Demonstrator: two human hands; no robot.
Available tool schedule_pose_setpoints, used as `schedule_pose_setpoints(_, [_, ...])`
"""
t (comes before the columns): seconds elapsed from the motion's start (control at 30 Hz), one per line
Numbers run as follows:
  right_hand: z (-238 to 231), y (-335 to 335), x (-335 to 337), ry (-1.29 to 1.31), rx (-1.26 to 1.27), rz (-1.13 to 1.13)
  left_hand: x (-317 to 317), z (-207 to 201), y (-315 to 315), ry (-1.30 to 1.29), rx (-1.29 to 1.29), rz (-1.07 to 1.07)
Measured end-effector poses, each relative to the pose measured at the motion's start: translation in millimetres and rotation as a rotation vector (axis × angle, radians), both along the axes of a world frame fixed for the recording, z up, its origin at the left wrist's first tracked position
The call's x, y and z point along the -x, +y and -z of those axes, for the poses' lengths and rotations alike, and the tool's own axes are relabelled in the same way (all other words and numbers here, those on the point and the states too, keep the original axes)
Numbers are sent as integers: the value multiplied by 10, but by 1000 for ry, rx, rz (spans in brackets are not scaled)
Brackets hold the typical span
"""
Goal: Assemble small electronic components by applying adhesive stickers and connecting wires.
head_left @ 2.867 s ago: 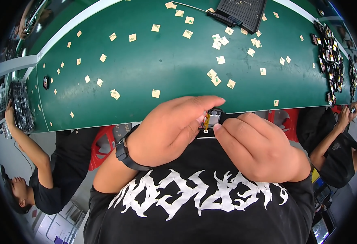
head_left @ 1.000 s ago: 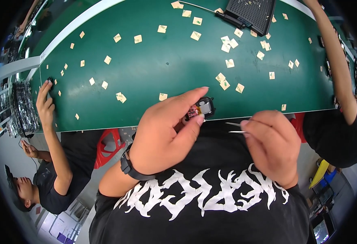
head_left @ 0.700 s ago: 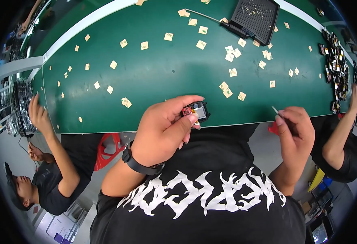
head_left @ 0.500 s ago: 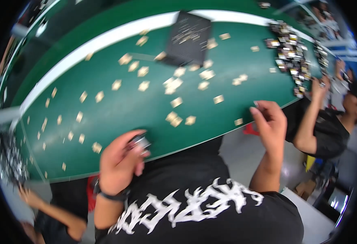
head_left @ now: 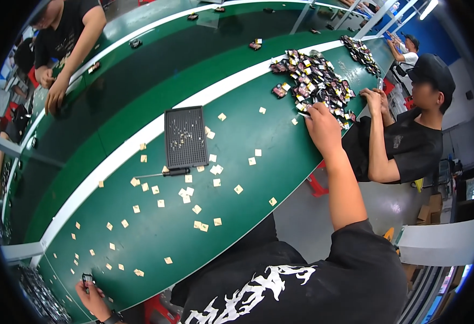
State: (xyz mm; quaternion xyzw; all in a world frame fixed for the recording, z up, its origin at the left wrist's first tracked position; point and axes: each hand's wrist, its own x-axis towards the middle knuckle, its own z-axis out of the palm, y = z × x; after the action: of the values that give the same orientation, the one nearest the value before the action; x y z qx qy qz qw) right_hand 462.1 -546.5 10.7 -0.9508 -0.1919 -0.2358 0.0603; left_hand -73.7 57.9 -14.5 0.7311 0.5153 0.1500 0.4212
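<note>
My left hand (head_left: 92, 298), with a black band at its wrist, is closed round a small black frame-like part (head_left: 88, 278) at the table's near left end. Stretched far to the right, my right hand (head_left: 324, 127) has its fingers drawn together at the near edge of a heap of small dark parts with white and yellow labels (head_left: 314, 81). A whitish sliver shows by its fingertips; I cannot make out what the fingers hold. Small cream paper squares (head_left: 187, 194) lie scattered over the green table (head_left: 280, 181) between the two hands.
A black gridded tray (head_left: 186, 137) with tiny pieces in it stands near the white rail, a screwdriver (head_left: 176, 172) beside it. One co-worker (head_left: 410, 124) sits at right, another (head_left: 67, 48) across at far left. Dark glossy parts (head_left: 39, 297) are piled at the left end.
The view has swung round. My right hand has moved right from above the table's near edge to the labelled heap. My left hand, still holding its small part, is farther left.
</note>
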Motion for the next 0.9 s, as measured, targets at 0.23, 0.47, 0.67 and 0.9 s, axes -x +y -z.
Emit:
schedule_pose_setpoints(0.23, [-66, -213, -21, 62, 134, -137, -20, -7, 215, 153, -74, -84])
schedule_pose_setpoints(0.47, [-227, 462, 762, 5, -89, -469, -982, -459, -1038, 181, -666, 158])
schedule_pose_setpoints(0.67, [-294, 1542, 1632, 373, -627, -885, -2253, -416, -2651, -744, 834, 636])
schedule_pose_setpoints(0.9, [-329, 1580, 1913, 1081, -987, -682, -2311, -309, -2668, -708, 1284, 482])
